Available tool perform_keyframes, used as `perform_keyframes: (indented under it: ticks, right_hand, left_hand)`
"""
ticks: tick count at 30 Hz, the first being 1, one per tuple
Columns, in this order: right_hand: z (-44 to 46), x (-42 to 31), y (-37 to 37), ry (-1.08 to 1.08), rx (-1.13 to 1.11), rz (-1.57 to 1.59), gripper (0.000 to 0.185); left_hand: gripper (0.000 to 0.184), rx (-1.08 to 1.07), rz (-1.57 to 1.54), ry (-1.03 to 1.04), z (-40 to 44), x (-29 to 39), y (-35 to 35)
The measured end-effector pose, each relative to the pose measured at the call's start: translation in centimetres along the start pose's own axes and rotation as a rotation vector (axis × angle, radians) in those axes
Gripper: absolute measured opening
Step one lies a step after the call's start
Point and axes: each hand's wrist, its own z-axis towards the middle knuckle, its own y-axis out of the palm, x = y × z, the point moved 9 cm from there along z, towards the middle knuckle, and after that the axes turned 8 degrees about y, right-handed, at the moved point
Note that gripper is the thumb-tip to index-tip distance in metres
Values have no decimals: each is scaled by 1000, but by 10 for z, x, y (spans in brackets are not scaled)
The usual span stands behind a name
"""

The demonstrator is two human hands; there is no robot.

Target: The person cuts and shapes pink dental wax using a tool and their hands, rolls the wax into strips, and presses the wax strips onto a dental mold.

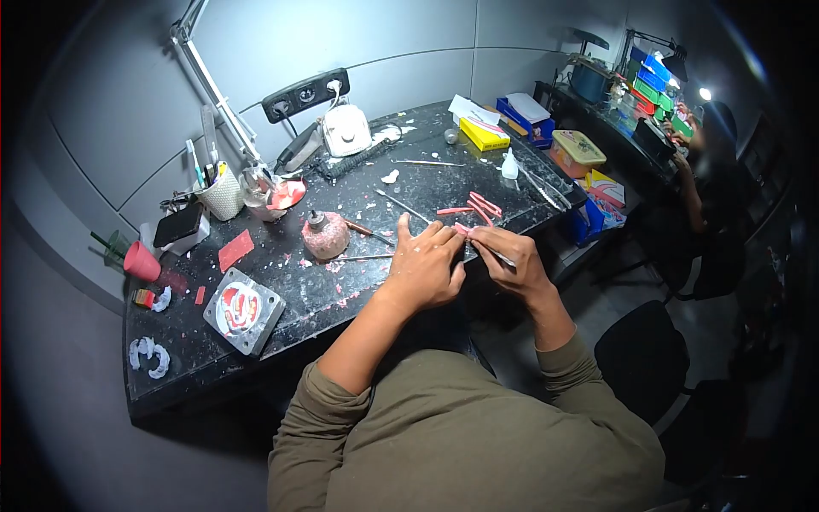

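A black desk (358, 290) stands against pale panelled walls (409, 43).

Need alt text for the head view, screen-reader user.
Two bare hands, left and right, work a small pink piece at a cluttered black workbench; the right holds a thin tool. Pink strips and a round pink-speckled burner sit nearby.

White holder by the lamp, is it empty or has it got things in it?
Not empty: slim tools stick up from the white holder.
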Motion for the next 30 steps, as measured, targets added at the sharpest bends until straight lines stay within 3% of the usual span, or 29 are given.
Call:
perform_keyframes:
  ticks: [20,30]
  right_hand:
    - [-11,-6,-21,-49,29,3,23]
    - [-9,-6,-28,44,-35,2,21]
  left_hand:
    - [48,-23,-40,-31,0,-1,0]
    - [47,-11,-14,-22,1,1,-2]
